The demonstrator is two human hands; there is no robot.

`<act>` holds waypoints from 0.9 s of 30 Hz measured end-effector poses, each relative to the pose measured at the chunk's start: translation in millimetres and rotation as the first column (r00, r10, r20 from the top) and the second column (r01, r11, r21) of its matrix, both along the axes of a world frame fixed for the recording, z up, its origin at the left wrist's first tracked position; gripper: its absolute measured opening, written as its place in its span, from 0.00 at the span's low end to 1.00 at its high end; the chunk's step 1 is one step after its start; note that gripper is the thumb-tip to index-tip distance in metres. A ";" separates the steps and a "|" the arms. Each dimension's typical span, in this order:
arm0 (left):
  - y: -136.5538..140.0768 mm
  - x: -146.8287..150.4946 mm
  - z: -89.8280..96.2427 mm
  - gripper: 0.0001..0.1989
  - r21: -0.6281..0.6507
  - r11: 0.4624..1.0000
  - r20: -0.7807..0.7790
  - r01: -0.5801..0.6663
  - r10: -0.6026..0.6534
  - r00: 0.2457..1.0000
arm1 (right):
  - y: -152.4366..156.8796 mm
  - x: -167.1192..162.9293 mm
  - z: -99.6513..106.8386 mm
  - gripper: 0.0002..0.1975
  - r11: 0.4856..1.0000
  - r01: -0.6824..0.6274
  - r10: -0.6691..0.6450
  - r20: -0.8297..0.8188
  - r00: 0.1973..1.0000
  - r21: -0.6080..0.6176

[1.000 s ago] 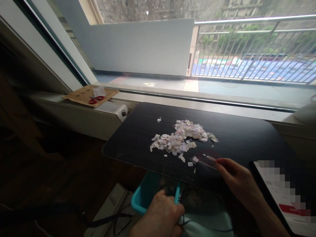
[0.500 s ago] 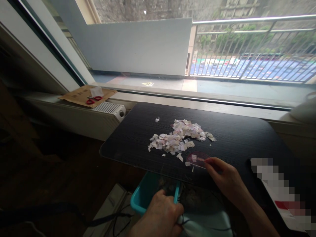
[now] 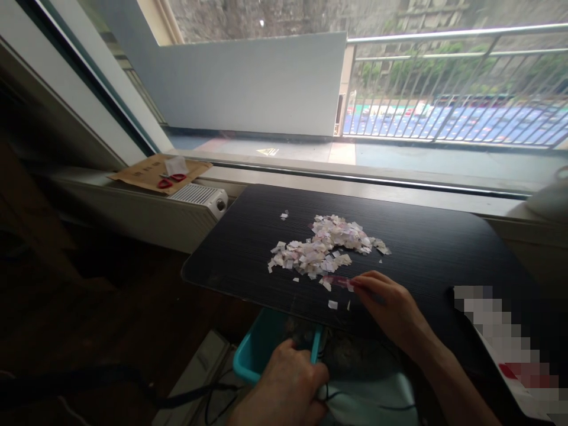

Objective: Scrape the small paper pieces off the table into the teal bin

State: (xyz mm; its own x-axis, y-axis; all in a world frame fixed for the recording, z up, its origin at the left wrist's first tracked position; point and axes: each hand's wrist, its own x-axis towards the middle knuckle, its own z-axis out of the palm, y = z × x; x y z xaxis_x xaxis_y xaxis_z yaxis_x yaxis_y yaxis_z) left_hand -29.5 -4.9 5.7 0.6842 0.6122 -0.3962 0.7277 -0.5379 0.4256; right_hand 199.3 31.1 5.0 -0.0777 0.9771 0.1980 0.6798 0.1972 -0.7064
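My right hand pinches a thin, see-through pink plastic piece by its right end. The piece is held low at the near edge of a heap of small white and pale pink paper scraps. My left hand is closed round the rim of a turquoise bin, below the front edge of the black table. Its fingertips are partly hidden. A few loose scraps lie in front of the heap, one of them a white square.
Red-handled scissors rest on a brown envelope on the sill at the left, by a white radiator. A pixelated flat object lies on the table's right side. Black cables hang near the bin. A window stands behind.
My right hand has moved left with the pink plastic piece, which has turned from showing its flat face to nearly edge-on. The left hand stays at the bin.
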 end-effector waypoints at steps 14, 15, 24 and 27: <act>-0.5 -19.9 6.2 0.03 0.070 0.992 0.007 -0.104 0.104 0.995 | -19.9 16.8 -10.9 0.08 0.996 -0.054 0.050 -0.052 0.997 -0.067; -1.2 -20.8 5.3 0.03 0.076 0.991 0.014 -0.110 0.109 0.994 | -23.0 17.7 -11.1 0.07 0.995 -0.061 0.057 -0.047 0.997 -0.076; -4.0 -18.7 5.1 0.02 0.062 0.994 0.009 -0.095 0.095 0.995 | -49.5 33.9 -13.3 0.05 1.000 0.013 -0.014 -0.035 0.999 -0.015; -4.2 -18.7 4.2 0.04 0.054 0.994 0.011 -0.091 0.091 0.996 | -51.4 36.0 -17.5 0.05 0.998 0.062 -0.062 -0.037 0.997 0.004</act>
